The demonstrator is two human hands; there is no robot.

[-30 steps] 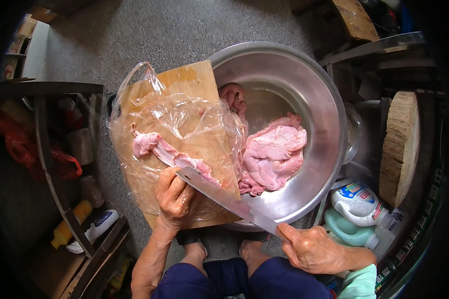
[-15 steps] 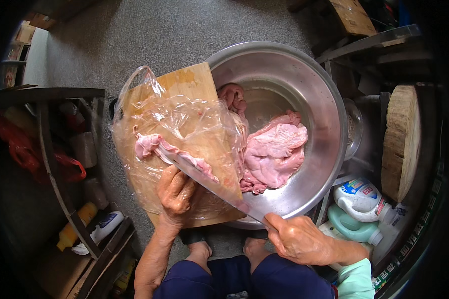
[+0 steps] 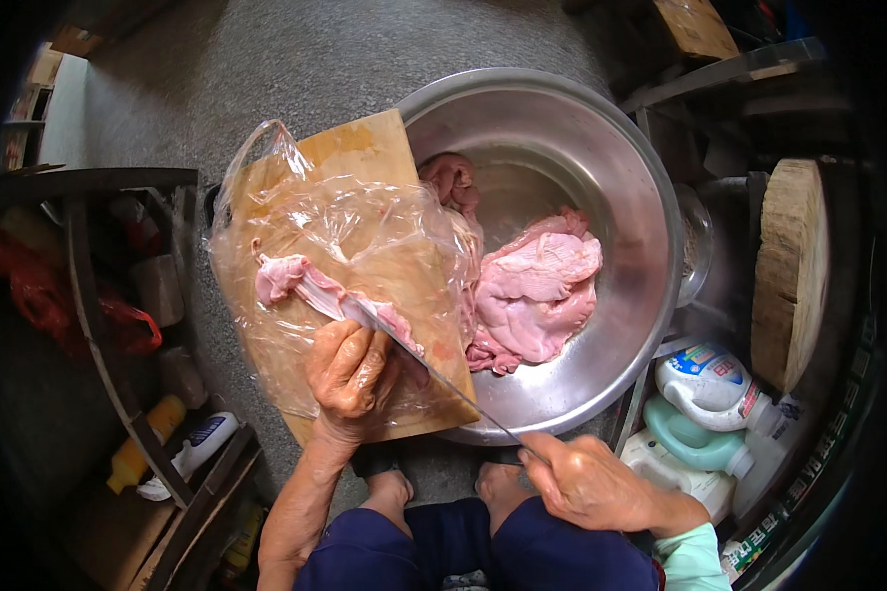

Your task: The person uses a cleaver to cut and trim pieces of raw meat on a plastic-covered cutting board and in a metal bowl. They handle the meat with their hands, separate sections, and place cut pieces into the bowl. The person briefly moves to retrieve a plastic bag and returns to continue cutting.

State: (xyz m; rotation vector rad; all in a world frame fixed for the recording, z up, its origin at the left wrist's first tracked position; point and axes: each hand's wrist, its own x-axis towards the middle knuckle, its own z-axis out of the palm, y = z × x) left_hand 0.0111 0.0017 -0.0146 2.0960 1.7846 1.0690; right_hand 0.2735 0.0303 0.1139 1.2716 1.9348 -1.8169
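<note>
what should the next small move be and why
Probably ease the left hand a little away from the knife before cutting: the right hand grips it, and its blade seems to lie over the pink meat strip, close beside the left hand.

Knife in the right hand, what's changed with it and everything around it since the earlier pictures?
The right hand has moved the knife a little left and forward, and turned it from broad side showing to nearly edge-on. Nothing was visibly grasped or let go. The left hand stays at the meat strip; the board, plastic bag, basin and larger meat piece look unmoved.
</note>
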